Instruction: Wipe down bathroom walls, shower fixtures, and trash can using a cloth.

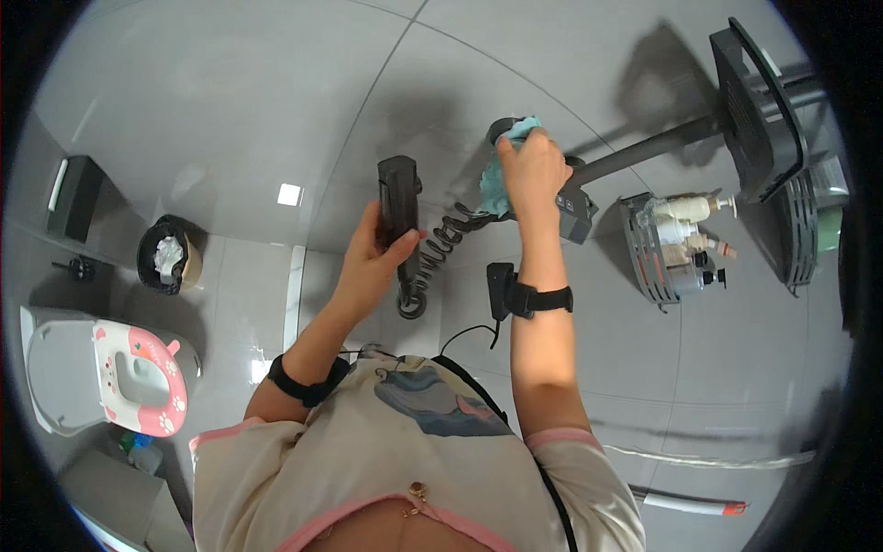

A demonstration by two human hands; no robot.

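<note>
My left hand [370, 267] is closed around a dark handheld sprayer [398, 198], held upright in front of me. From it a dark coiled hose [448, 236] runs toward the shower fixture [577, 216] on the wall. My right hand [535, 173] grips a teal cloth [494, 190] and presses it against the fixture. Beside the cloth, a dark rounded end [501, 130] of the fixture sticks out. The fingertips of my right hand are partly hidden by the cloth.
A dark pipe [648, 149] leads right to a black shelf [759, 115]. Below it, a wire rack [647, 250] holds several bottles. At left are a waste bin [150, 258] and a toilet with a pink-and-white seat [168, 391]. A pale tube [708, 458] crosses the lower right.
</note>
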